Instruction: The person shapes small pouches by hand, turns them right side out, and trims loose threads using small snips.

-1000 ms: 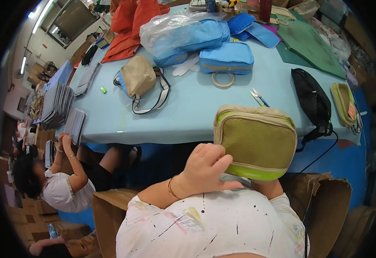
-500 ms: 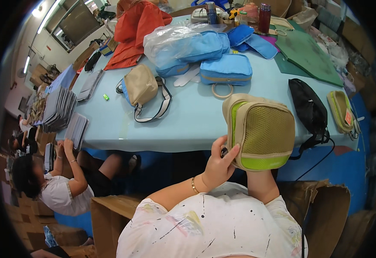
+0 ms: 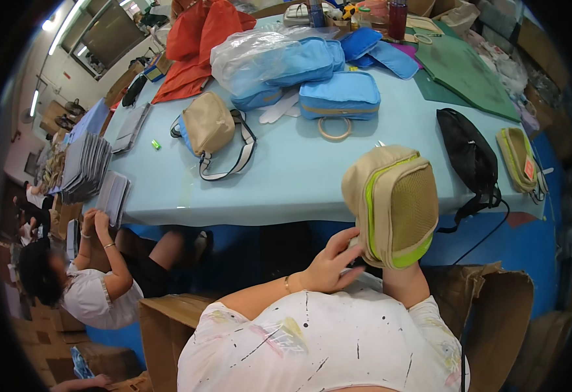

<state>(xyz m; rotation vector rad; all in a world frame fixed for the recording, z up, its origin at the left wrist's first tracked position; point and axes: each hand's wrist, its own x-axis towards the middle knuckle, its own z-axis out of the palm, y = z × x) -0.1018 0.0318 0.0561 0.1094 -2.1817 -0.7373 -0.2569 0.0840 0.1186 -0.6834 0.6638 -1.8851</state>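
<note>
A beige bag with lime-green piping and a mesh front panel is held up at the table's near edge, tilted so its left side shows. My right forearm rises behind it; the right hand is mostly covered by the bag, which rests on it, fingers hidden. At the bag's lower left edge is my left hand, fingers apart and slightly blurred, the upper fingers close to the bag's side. Whether they touch it is unclear. A small pale piece by those fingers is too small to make out.
On the light blue table lie a beige-and-blue bag with a striped strap, blue pouches, a tape ring, a black bag and a green-beige pouch. A co-worker handles grey pieces at left.
The bag has turned, showing more of its left side, and its mesh front now faces further right. My left hand has moved lower, its thumb away from the bag's front.
</note>
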